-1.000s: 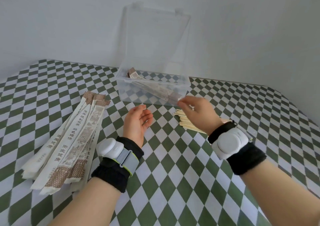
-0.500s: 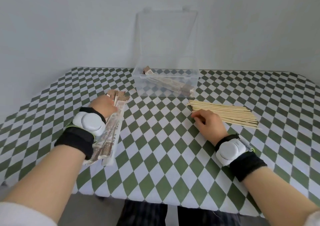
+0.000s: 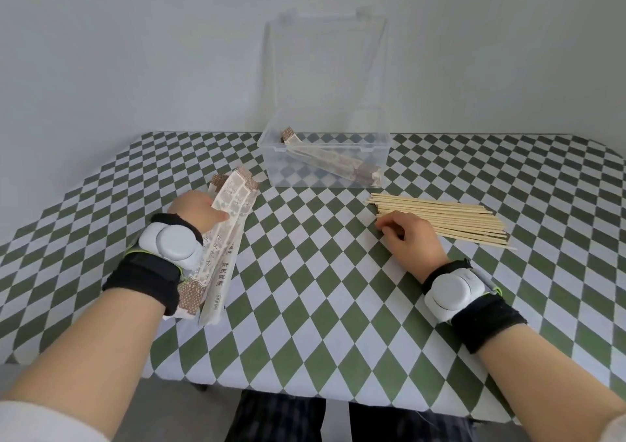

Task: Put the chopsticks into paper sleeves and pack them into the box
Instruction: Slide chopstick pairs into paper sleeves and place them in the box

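Note:
A pile of printed paper sleeves [image 3: 225,238] lies at the left of the checked table. My left hand [image 3: 194,213] rests on the pile and its thumb presses a sleeve whose far end tilts up off the others. A pile of bare wooden chopsticks [image 3: 450,218] lies at the right. My right hand [image 3: 411,238] sits at the near left end of that pile, fingers curled down onto the stick ends. A clear plastic box [image 3: 271,147] with its lid standing open is at the back centre; sleeved chopsticks [image 3: 333,164] lie slantwise inside it.
The green and white checked table [image 3: 305,289] ends close to my body, and its left edge runs near the sleeve pile. A plain wall stands right behind the box. My legs show below the front edge.
My left hand went left onto the sleeve pile and lifted a sleeve's far end. My right hand came back from the box to the chopstick pile. The view has pulled back.

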Demonstrator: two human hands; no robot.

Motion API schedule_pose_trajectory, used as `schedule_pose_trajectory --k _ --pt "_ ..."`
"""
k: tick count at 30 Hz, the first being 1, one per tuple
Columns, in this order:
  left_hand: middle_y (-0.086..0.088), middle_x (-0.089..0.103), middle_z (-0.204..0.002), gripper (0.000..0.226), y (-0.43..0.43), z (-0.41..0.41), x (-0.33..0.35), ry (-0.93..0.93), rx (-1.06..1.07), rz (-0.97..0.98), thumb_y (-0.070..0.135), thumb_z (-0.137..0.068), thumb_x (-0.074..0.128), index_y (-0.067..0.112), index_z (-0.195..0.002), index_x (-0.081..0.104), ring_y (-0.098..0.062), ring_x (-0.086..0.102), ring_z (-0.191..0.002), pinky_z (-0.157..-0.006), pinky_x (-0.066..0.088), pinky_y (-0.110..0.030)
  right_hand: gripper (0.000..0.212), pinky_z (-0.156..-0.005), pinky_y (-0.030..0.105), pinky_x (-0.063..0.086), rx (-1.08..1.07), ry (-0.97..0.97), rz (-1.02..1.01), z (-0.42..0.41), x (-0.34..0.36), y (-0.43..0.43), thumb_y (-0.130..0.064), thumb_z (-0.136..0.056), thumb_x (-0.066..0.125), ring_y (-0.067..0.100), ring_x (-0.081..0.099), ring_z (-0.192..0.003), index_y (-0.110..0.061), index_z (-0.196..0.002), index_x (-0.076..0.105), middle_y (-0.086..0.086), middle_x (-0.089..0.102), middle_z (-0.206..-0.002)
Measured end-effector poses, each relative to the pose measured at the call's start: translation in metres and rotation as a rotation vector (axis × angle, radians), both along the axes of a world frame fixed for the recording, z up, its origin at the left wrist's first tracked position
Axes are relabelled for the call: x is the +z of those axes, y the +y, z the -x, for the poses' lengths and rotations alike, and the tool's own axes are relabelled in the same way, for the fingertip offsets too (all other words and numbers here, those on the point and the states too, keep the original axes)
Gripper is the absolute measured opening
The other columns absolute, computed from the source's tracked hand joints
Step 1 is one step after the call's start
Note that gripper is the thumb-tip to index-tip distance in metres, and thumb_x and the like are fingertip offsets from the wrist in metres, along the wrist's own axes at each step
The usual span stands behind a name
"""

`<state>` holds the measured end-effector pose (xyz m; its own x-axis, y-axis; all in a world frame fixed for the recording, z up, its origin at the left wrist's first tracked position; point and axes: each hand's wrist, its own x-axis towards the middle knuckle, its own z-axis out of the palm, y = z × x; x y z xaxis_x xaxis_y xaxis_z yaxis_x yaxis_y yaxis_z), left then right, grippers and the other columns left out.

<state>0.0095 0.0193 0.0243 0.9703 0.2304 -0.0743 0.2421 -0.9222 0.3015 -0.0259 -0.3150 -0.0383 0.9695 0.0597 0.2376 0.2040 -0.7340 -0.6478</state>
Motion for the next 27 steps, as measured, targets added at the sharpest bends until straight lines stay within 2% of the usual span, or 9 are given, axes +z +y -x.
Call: schedule_pose_trajectory --k 2,6,9,11,14,16,18,22,27 --pt "-0.007 0.046 -0.062 0.033 0.006 -0.004 0.003 -0.036 0.031 -0.008 0.028 -0.091 0.056 0.004 -0.068 0.055 -0.020 0.044 -0.057 -0.049 0.029 -0.027 0.021 -0.085 0.029 0.046 -0.002 -0.001 -0.007 0.000 0.000 0.000 -0.009 -0.090 0.049 0.019 0.056 -0.092 -0.017 -0.101 0.065 0.004 0.064 -0.103" --pt "-0.007 0.052 -0.060 0.032 0.007 -0.005 0.013 -0.176 0.043 0.094 0.025 -0.094 0.051 0.004 -0.072 0.060 -0.021 0.046 -0.054 -0.050 0.032 -0.026 0.021 -0.085 0.028 0.046 0.003 -0.002 -0.020 -0.001 0.000 0.001 -0.009 -0.090 0.049 0.019 0.056 -0.092 -0.016 -0.101 0.066 0.004 0.064 -0.103" --pt "-0.006 0.066 -0.079 0.020 -0.005 0.003 0.027 -0.328 0.078 0.559 0.022 -0.097 0.049 0.010 -0.096 0.065 -0.015 0.063 -0.064 -0.061 0.048 -0.022 0.021 -0.086 0.029 0.047 0.006 0.000 -0.024 -0.001 0.001 0.001 -0.009 -0.090 0.049 0.019 0.056 -0.093 -0.016 -0.101 0.066 0.004 0.064 -0.104" --pt "-0.005 0.067 -0.082 0.019 -0.017 0.005 0.039 -0.334 0.110 0.886 0.021 -0.098 0.048 0.010 -0.094 0.063 -0.012 0.067 -0.067 -0.063 0.053 -0.020 0.021 -0.087 0.030 0.048 0.010 -0.002 -0.033 -0.001 0.001 0.001 -0.009 -0.090 0.049 0.019 0.056 -0.093 -0.016 -0.101 0.066 0.004 0.064 -0.103" --pt "-0.002 0.060 -0.079 0.015 -0.033 0.001 0.046 -0.135 0.143 1.400 0.020 -0.098 0.048 0.011 -0.094 0.059 -0.012 0.067 -0.067 -0.064 0.054 -0.021 0.020 -0.088 0.032 0.048 0.019 -0.003 -0.040 0.000 0.001 0.001 -0.009 -0.090 0.050 0.020 0.057 -0.094 -0.016 -0.100 0.066 0.004 0.065 -0.103" --pt "0.001 0.055 -0.075 0.014 -0.046 -0.004 0.043 0.004 0.121 1.610 0.022 -0.097 0.048 0.013 -0.091 0.056 -0.009 0.065 -0.058 -0.057 0.054 -0.019 0.020 -0.088 0.034 0.049 0.022 -0.001 -0.044 -0.001 0.000 0.001 -0.009 -0.090 0.050 0.020 0.057 -0.093 -0.016 -0.100 0.065 0.004 0.065 -0.103" --pt "0.000 0.052 -0.077 0.011 -0.066 -0.010 0.030 0.020 0.109 1.765 0.019 -0.097 0.048 0.012 -0.090 0.053 -0.010 0.064 -0.058 -0.057 0.053 -0.020 0.019 -0.087 0.034 0.049 0.029 -0.006 -0.057 -0.001 0.000 0.001 -0.010 -0.090 0.051 0.020 0.058 -0.093 -0.017 -0.099 0.066 0.004 0.065 -0.101" --pt "-0.004 0.052 -0.084 0.011 -0.121 -0.007 -0.008 -0.166 0.221 1.941 0.011 -0.098 0.046 0.008 -0.089 0.052 -0.013 0.060 -0.078 -0.075 0.052 -0.024 0.015 -0.082 0.030 0.049 0.080 -0.001 -0.120 0.003 0.001 0.003 -0.016 -0.090 0.054 0.014 0.058 -0.088 -0.019 -0.098 0.066 -0.002 0.066 -0.097" --pt "-0.003 0.048 -0.084 0.016 -0.147 -0.005 -0.044 -0.248 0.171 1.974 0.002 -0.097 0.038 0.014 -0.089 0.044 -0.013 0.052 -0.079 -0.076 0.046 -0.025 0.016 -0.075 0.025 0.046 0.213 0.073 -0.101 0.006 0.007 0.004 -0.029 -0.091 0.053 0.011 0.056 -0.085 -0.024 -0.097 0.066 -0.009 0.064 -0.093"
